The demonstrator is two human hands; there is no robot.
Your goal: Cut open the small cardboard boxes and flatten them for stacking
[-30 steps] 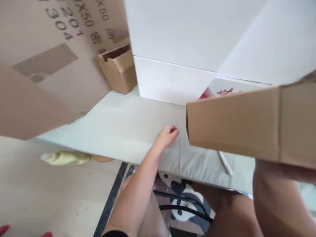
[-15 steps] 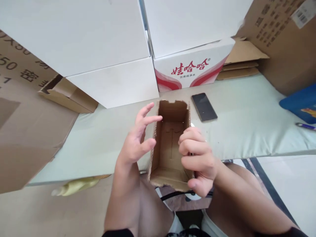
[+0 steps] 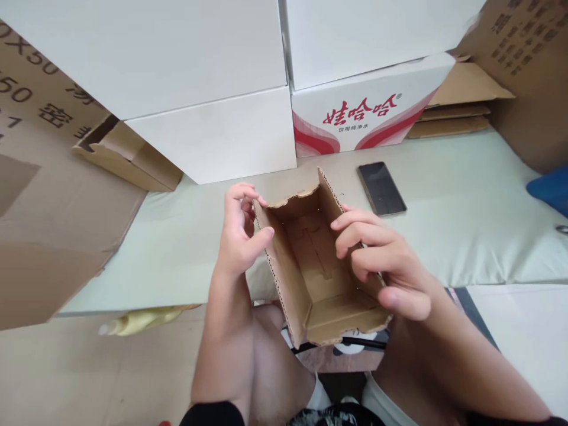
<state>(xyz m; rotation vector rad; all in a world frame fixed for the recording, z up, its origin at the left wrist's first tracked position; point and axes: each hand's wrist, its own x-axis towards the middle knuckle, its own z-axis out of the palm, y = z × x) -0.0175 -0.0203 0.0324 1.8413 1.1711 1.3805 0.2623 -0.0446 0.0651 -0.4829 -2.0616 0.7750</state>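
An open cardboard box [image 3: 288, 278] is held between my hands above my lap, its inside facing up toward me and its top edges jagged. My left hand [image 3: 243, 228] grips the box's left wall near the far corner, thumb on the near side and fingers curled at the edge. On the opposite wall, my right hand [image 3: 381, 254] has its fingers bent over the rim into the box and its thumb near the close right corner. The box sits tilted, turned slightly to the left at its far end.
A black phone [image 3: 382, 188] lies on the pale green cloth surface [image 3: 461, 219]. Behind are white boxes [image 3: 213, 136], one with red lettering [image 3: 373, 112]. Large cartons [image 3: 57, 207] flank both sides. A blue object [image 3: 552, 189] is at the right, a yellowish bottle [image 3: 142, 320] below left.
My left hand, formerly spread beside the box, now holds its left wall. The box has turned and its side walls lean further apart. My right hand's fingers have loosened a little. The view has shifted.
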